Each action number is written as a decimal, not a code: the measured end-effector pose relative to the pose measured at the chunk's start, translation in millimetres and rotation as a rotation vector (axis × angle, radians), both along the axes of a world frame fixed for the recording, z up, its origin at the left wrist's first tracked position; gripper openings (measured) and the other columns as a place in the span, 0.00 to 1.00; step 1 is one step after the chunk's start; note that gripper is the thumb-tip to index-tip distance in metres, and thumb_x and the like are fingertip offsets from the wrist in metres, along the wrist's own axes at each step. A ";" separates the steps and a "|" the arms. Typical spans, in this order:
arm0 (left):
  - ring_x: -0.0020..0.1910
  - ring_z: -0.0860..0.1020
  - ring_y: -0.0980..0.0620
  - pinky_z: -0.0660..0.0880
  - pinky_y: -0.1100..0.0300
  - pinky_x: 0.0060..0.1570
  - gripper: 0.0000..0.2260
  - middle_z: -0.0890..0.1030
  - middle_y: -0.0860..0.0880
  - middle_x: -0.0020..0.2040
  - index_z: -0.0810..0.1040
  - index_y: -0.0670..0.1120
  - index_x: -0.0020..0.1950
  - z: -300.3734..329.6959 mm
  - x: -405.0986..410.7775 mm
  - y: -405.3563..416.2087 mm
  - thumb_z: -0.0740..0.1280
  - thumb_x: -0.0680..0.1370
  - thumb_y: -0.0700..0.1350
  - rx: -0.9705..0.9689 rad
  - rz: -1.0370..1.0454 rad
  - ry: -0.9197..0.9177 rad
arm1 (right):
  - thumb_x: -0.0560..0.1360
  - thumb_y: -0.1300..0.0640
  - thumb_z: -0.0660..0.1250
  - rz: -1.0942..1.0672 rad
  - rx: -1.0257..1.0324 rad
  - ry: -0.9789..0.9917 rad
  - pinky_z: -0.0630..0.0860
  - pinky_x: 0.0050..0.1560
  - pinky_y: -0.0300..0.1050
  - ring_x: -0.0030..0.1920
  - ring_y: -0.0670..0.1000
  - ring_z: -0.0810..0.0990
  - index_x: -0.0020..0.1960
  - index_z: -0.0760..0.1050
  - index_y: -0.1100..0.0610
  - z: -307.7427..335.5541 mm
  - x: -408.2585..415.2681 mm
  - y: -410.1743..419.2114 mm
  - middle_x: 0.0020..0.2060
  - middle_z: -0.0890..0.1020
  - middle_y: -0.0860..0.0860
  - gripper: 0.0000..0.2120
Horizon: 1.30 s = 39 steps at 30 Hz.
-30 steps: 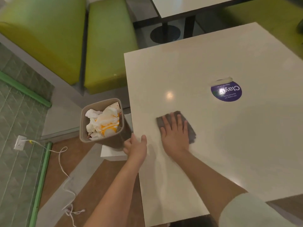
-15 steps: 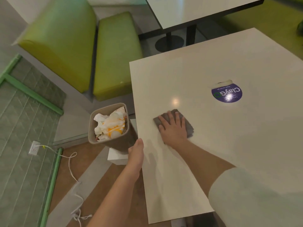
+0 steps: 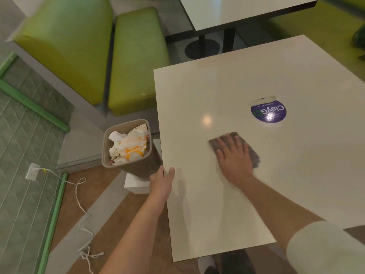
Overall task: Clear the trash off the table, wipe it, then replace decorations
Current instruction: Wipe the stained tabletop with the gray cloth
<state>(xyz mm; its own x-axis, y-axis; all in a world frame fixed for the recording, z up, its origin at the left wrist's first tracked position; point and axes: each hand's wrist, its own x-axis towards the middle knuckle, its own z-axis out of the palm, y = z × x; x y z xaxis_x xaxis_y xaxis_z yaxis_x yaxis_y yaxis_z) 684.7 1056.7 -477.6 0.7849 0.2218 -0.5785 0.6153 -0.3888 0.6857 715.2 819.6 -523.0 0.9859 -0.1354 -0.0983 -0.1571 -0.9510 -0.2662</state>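
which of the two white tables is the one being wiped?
The near table, with the purple round sticker: the right hand presses a grey cloth flat on it. The far table by the green bench is untouched.

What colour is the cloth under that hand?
Dark grey cloth, seen in the head view.

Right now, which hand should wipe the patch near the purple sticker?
Right. The right hand already presses flat on the grey cloth on the table, just short of the purple sticker. The left hand is at the table's edge by the trash bin.
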 end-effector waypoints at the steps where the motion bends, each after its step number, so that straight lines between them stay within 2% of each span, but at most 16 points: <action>1: 0.69 0.68 0.43 0.66 0.45 0.70 0.32 0.62 0.45 0.74 0.67 0.50 0.75 2.3 0.0 0.0 0.58 0.75 0.65 0.018 -0.008 0.004 | 0.77 0.40 0.33 -0.045 -0.003 0.013 0.36 0.76 0.51 0.79 0.51 0.44 0.79 0.49 0.42 -0.2 -2.3 -11.0 0.80 0.49 0.46 0.32; 3: 0.71 0.66 0.44 0.64 0.47 0.71 0.28 0.58 0.46 0.74 0.63 0.52 0.77 -3.9 1.3 3.7 0.58 0.80 0.60 0.051 0.003 0.026 | 0.77 0.41 0.34 -0.123 -0.005 0.033 0.36 0.77 0.52 0.79 0.52 0.43 0.79 0.49 0.43 1.0 -11.5 -17.6 0.80 0.49 0.47 0.31; 6: 0.71 0.65 0.42 0.63 0.47 0.71 0.26 0.59 0.45 0.73 0.64 0.51 0.77 -6.3 0.7 -0.2 0.58 0.80 0.59 0.127 -0.005 0.035 | 0.81 0.44 0.40 -0.167 -0.012 0.039 0.37 0.76 0.54 0.79 0.55 0.46 0.80 0.50 0.46 1.5 -33.2 5.9 0.80 0.52 0.50 0.28; 9: 0.72 0.59 0.42 0.61 0.50 0.69 0.26 0.59 0.44 0.73 0.61 0.50 0.77 -1.6 -2.3 -15.5 0.59 0.81 0.56 0.213 0.024 0.033 | 0.80 0.46 0.45 -0.035 0.018 -0.003 0.44 0.75 0.55 0.76 0.58 0.60 0.76 0.64 0.50 4.7 -63.5 45.5 0.76 0.64 0.53 0.27; 11: 0.71 0.59 0.42 0.62 0.49 0.68 0.25 0.60 0.44 0.72 0.63 0.48 0.75 1.9 -5.2 -27.3 0.60 0.80 0.55 0.286 0.064 0.028 | 0.81 0.47 0.49 0.114 0.071 -0.010 0.49 0.74 0.55 0.75 0.57 0.64 0.74 0.68 0.49 3.1 -83.9 60.8 0.74 0.68 0.52 0.24; 13: 0.69 0.60 0.43 0.63 0.48 0.68 0.23 0.62 0.44 0.71 0.66 0.47 0.73 3.5 -10.3 -32.9 0.62 0.79 0.53 0.381 0.113 0.012 | 0.82 0.46 0.49 0.277 0.116 0.000 0.48 0.75 0.53 0.76 0.55 0.62 0.74 0.67 0.45 -0.3 -95.9 61.9 0.74 0.67 0.50 0.22; 16: 0.68 0.61 0.44 0.60 0.47 0.68 0.21 0.64 0.45 0.70 0.67 0.51 0.73 10.1 -18.8 -57.1 0.63 0.79 0.51 0.456 0.086 -0.107 | 0.83 0.43 0.48 0.300 0.144 -0.020 0.39 0.76 0.44 0.78 0.52 0.55 0.74 0.64 0.38 5.5 -107.4 21.2 0.77 0.60 0.47 0.21; 18: 0.68 0.62 0.44 0.60 0.47 0.68 0.19 0.67 0.46 0.68 0.70 0.53 0.71 15.6 -23.4 -73.4 0.63 0.80 0.50 0.428 0.011 -0.201 | 0.83 0.41 0.48 0.159 0.159 -0.045 0.39 0.76 0.42 0.78 0.51 0.55 0.74 0.63 0.36 6.5 -113.7 -13.9 0.77 0.60 0.47 0.21; 21: 0.65 0.67 0.47 0.66 0.50 0.64 0.12 0.75 0.50 0.61 0.77 0.53 0.63 18.6 -25.5 -94.6 0.60 0.81 0.50 0.293 -0.145 -0.291 | 0.82 0.40 0.47 0.011 0.088 -0.099 0.57 0.75 0.48 0.73 0.53 0.64 0.73 0.66 0.39 8.5 -125.9 -68.8 0.73 0.68 0.49 0.22; 23: 0.61 0.72 0.50 0.71 0.54 0.59 0.09 0.78 0.53 0.55 0.78 0.54 0.58 18.4 -24.5 -104.6 0.60 0.82 0.50 0.146 -0.195 -0.328 | 0.82 0.42 0.52 -0.110 0.124 -0.128 0.63 0.73 0.50 0.71 0.54 0.68 0.73 0.68 0.44 8.7 -131.5 -95.8 0.70 0.71 0.50 0.21; 25: 0.55 0.77 0.53 0.72 0.59 0.51 0.06 0.80 0.54 0.52 0.78 0.54 0.53 18.4 -23.1 -117.0 0.61 0.81 0.50 0.040 -0.219 -0.319 | 0.81 0.46 0.60 -0.297 0.224 -0.173 0.64 0.73 0.52 0.71 0.54 0.68 0.71 0.69 0.51 9.1 -132.5 -104.6 0.69 0.73 0.52 0.20; 27: 0.49 0.78 0.55 0.71 0.61 0.46 0.08 0.82 0.54 0.49 0.79 0.52 0.53 21.9 -23.6 -132.9 0.62 0.81 0.51 0.019 -0.265 -0.300 | 0.80 0.49 0.62 -0.379 0.235 -0.207 0.61 0.75 0.54 0.72 0.56 0.67 0.67 0.72 0.55 10.0 -130.9 -93.0 0.69 0.73 0.54 0.18; 30: 0.47 0.78 0.56 0.71 0.59 0.45 0.10 0.81 0.56 0.45 0.80 0.53 0.53 22.9 -26.2 -166.0 0.59 0.82 0.52 0.027 -0.388 -0.256 | 0.81 0.44 0.53 -0.225 0.215 -0.182 0.58 0.76 0.52 0.74 0.56 0.64 0.65 0.76 0.51 12.4 -136.4 -77.1 0.71 0.71 0.53 0.20; 32: 0.49 0.78 0.54 0.73 0.57 0.50 0.12 0.81 0.55 0.47 0.79 0.54 0.51 20.4 -27.1 -193.1 0.56 0.83 0.50 0.063 -0.481 -0.247 | 0.82 0.45 0.50 -0.072 0.241 -0.157 0.61 0.73 0.50 0.72 0.53 0.66 0.65 0.77 0.48 15.4 -140.5 -89.3 0.70 0.72 0.51 0.22; 35: 0.54 0.76 0.52 0.73 0.54 0.57 0.09 0.77 0.52 0.52 0.78 0.52 0.57 14.9 -31.1 -227.1 0.59 0.82 0.46 0.154 -0.561 -0.276 | 0.79 0.54 0.61 0.109 0.204 -0.111 0.73 0.61 0.50 0.64 0.55 0.72 0.65 0.76 0.46 21.3 -135.1 -126.3 0.66 0.75 0.50 0.16; 39: 0.58 0.75 0.50 0.74 0.50 0.59 0.12 0.74 0.51 0.56 0.75 0.51 0.62 9.6 -44.0 -258.9 0.65 0.79 0.44 0.198 -0.605 -0.287 | 0.74 0.65 0.65 -0.017 0.393 -0.041 0.70 0.60 0.46 0.60 0.54 0.70 0.70 0.69 0.53 39.3 -120.6 -162.6 0.63 0.75 0.50 0.25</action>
